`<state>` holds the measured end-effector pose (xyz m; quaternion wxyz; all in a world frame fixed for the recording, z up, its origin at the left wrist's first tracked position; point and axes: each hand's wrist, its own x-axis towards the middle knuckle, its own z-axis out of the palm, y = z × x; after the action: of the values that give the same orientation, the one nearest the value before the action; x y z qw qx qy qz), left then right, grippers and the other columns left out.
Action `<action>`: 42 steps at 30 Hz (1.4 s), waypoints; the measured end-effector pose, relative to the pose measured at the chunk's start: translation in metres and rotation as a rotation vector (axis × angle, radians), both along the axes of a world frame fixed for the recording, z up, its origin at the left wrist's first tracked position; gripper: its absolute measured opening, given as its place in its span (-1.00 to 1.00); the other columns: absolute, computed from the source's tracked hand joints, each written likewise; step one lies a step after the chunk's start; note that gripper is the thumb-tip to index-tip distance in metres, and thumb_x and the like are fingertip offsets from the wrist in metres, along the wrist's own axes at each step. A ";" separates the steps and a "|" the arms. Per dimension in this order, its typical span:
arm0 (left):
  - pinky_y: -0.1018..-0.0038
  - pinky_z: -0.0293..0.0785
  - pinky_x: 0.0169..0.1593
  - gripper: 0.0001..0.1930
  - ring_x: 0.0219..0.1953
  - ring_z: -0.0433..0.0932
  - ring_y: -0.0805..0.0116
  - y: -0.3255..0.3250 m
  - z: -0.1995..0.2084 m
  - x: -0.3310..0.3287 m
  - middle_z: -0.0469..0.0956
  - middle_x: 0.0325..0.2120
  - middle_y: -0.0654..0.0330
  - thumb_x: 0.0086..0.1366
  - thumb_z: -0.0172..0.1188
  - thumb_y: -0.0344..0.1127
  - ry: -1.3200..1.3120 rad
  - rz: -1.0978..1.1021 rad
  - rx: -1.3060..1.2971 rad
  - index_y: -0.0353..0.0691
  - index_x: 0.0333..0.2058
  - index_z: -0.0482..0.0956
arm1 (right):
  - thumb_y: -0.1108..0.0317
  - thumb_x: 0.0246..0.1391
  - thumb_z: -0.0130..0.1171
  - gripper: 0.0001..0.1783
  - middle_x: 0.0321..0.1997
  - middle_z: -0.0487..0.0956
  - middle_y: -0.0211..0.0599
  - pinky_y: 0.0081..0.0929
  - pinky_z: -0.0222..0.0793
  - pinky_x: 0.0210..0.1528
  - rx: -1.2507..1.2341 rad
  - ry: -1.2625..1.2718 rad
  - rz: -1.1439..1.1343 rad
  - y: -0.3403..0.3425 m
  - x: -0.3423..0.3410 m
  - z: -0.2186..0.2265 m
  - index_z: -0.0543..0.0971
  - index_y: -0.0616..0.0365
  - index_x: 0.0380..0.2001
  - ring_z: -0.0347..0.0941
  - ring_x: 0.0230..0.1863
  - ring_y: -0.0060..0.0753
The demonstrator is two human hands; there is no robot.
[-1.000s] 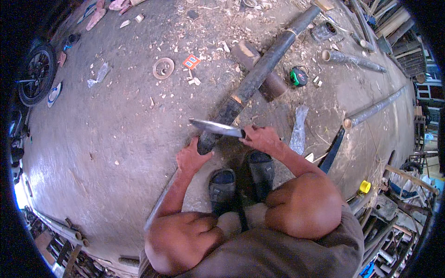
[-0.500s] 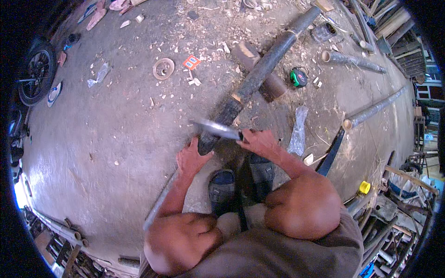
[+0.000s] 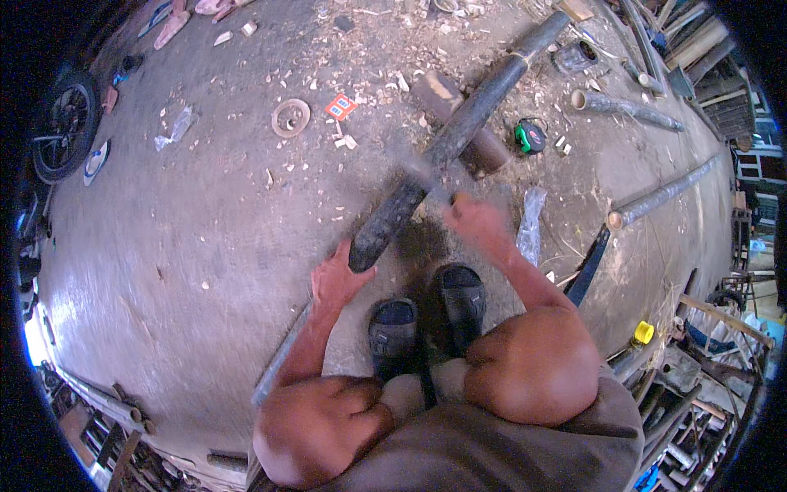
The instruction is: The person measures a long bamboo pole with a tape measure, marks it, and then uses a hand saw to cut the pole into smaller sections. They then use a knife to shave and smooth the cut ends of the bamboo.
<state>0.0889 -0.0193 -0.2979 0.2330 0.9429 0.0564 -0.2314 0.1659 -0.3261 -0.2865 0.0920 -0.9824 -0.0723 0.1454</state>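
Orange card (image 3: 340,107): printed (lettering indistinct)
Left grip (image 3: 338,277): pinching dark pole (image 3: 388,226) end
Right grip (image 3: 479,221): wrapped round blurred bladed tool (image 3: 423,171)

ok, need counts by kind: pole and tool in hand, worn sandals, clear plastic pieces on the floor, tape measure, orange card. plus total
Dark pole at the left hand: 1
Blurred tool in the right hand: 1
Worn sandals: 2
Clear plastic pieces: 2
Tape measure: 1
Orange card: 1
Total: 8
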 end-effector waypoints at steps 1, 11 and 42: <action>-0.01 0.59 -0.02 -0.03 -0.10 0.68 -0.15 -0.002 -0.002 0.000 0.66 -0.10 -0.13 -0.01 0.45 0.27 -0.039 -0.011 -0.035 -0.03 0.33 0.33 | -0.14 0.28 0.12 -0.52 -0.47 0.66 -0.04 0.06 0.52 -0.43 0.008 0.040 0.102 -0.001 -0.004 -0.001 0.49 0.11 -0.22 0.63 -0.48 0.13; 0.00 0.60 -0.04 0.01 -0.13 0.70 -0.15 0.003 -0.003 0.000 0.69 -0.12 -0.13 -0.01 0.44 0.31 0.055 -0.030 0.067 -0.06 0.35 0.32 | -0.09 0.30 0.12 -0.56 -0.43 0.63 0.07 0.12 0.51 -0.39 0.100 -0.001 0.127 0.002 -0.017 -0.012 0.48 0.12 -0.20 0.61 -0.42 0.22; -0.04 0.57 -0.05 -0.12 -0.11 0.68 -0.16 0.002 -0.002 0.004 0.67 -0.13 -0.16 0.05 0.44 0.24 -0.010 0.001 0.010 -0.10 0.25 0.39 | -0.18 0.30 0.03 -0.47 -0.37 0.68 0.06 0.26 0.55 -0.25 0.029 0.174 0.189 0.008 -0.008 0.009 0.48 0.10 -0.06 0.66 -0.33 0.28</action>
<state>0.0931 -0.0171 -0.2998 0.2288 0.9451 0.0568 -0.2264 0.1582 -0.3184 -0.2774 0.0977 -0.9535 -0.1584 0.2372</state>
